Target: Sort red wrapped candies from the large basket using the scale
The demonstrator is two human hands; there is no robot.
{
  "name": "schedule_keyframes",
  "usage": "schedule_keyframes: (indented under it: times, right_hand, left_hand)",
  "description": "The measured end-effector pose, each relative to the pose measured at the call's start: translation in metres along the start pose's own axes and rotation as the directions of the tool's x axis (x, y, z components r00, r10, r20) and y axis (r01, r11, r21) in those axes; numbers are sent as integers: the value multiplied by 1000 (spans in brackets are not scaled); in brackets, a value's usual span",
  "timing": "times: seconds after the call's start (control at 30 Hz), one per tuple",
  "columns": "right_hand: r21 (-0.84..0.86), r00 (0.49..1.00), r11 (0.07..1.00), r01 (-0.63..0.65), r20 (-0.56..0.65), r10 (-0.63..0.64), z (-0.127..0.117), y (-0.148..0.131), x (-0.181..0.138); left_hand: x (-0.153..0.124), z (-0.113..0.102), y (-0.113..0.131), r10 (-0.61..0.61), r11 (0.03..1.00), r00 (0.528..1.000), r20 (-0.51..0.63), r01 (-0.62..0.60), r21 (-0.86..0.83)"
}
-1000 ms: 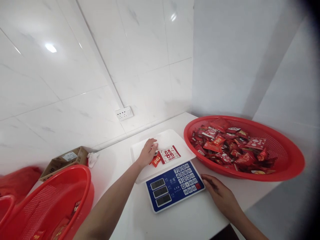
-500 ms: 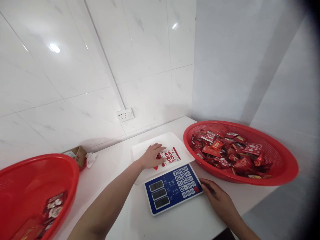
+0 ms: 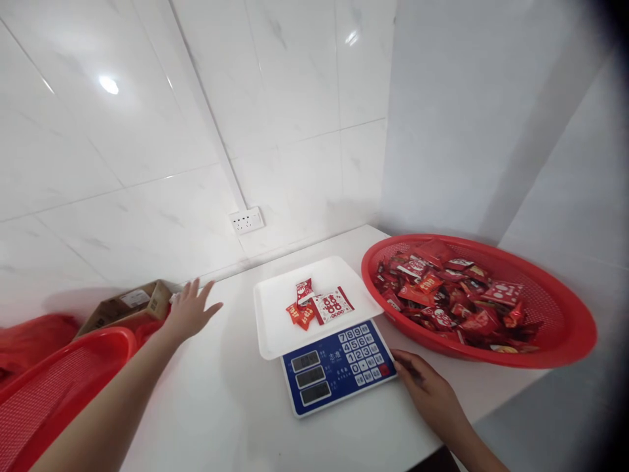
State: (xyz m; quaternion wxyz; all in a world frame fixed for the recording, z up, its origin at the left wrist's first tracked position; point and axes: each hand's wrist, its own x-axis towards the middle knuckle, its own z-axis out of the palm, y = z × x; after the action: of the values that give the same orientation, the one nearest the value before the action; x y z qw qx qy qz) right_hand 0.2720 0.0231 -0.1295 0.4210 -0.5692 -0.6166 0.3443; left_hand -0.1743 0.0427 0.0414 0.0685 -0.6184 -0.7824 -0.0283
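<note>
A blue electronic scale (image 3: 339, 369) with a white tray (image 3: 275, 324) stands on the white counter. A few red and white candy packets (image 3: 318, 305) lie on the tray. My left hand (image 3: 189, 311) hovers open over the counter to the left of the scale, fingers spread, holding nothing, close to a cardboard box (image 3: 125, 306). My right hand (image 3: 428, 391) rests flat on the counter by the scale's right front corner, fingers stretched out, empty.
A wide red basket (image 3: 560, 311) full of red candy packets sits at the right against the wall. Another red basket (image 3: 54, 387) is at the lower left. A wall socket (image 3: 246, 220) is behind the scale. The counter's front edge runs near my right wrist.
My left hand has let go of the packets on the tray and swung left over the counter toward the box. A third packet now lies on the tray. My right hand stayed put.
</note>
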Motion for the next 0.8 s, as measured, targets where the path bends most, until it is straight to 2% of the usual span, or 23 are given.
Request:
schedule_keyframes:
  times: [0.1, 0.17, 0.3, 0.4, 0.5, 0.63, 0.8]
  right_hand:
    - [-10, 1000, 1000, -11, 2, 11, 0, 1, 0]
    - [-11, 1000, 1000, -19, 0, 19, 0, 1, 0]
    - [-20, 1000, 999, -26, -4, 26, 0, 1, -1]
    - [-31, 1000, 999, -18, -12, 17, 0, 0, 0]
    - [-23, 1000, 1000, -18, -13, 18, 0, -2, 0]
    - [-19, 1000, 1000, -10, -22, 10, 0, -4, 0]
    - [-21, 1000, 1000, -15, -14, 15, 0, -1, 0]
  left_hand:
    - [-15, 2, -35, -178, 983, 978, 105, 172, 57]
    - [-26, 7, -48, -224, 974, 954, 198, 215, 69]
    - [-44, 24, -53, -189, 981, 910, 370, 194, 24]
    - [-53, 37, -45, -113, 986, 898, 424, 154, -63]
    - [-56, 42, -34, -52, 983, 929, 365, 111, -143]
    - [-55, 30, -23, -39, 975, 987, 157, 72, -208]
    - [-53, 12, -31, -147, 953, 989, -19, 137, -269]
